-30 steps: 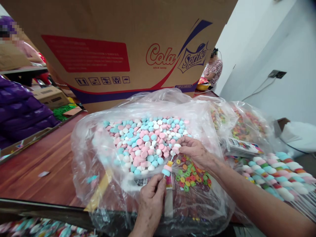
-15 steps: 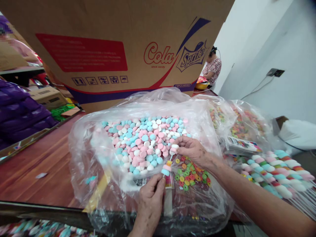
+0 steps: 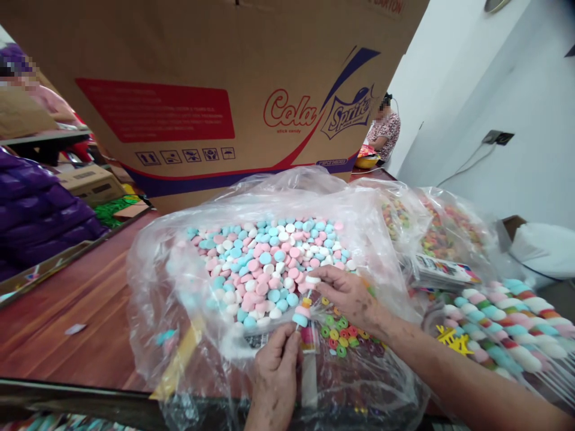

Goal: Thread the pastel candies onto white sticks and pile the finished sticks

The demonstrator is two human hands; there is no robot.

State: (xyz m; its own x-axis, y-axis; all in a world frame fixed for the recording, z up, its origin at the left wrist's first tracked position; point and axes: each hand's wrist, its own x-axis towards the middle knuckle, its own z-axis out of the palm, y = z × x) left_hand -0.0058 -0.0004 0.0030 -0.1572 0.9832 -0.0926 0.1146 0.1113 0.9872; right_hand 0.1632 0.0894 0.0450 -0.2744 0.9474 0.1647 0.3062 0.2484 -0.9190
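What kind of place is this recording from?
Likely a small candy-packing workshop: bulk bags of pastel candies, finished candy skewers piled at right, a large shipping carton, another seated person behind.

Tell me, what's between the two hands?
In the head view, a candy stick spans from the left hand up to the right hand: blue, pink, orange and white pieces threaded on it.

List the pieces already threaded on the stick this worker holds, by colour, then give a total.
Threaded on the stick between the left hand and right hand:
Blue marshmallow: 1
Pink marshmallow: 1
Orange ring: 1
White marshmallow: 1
Total: 4
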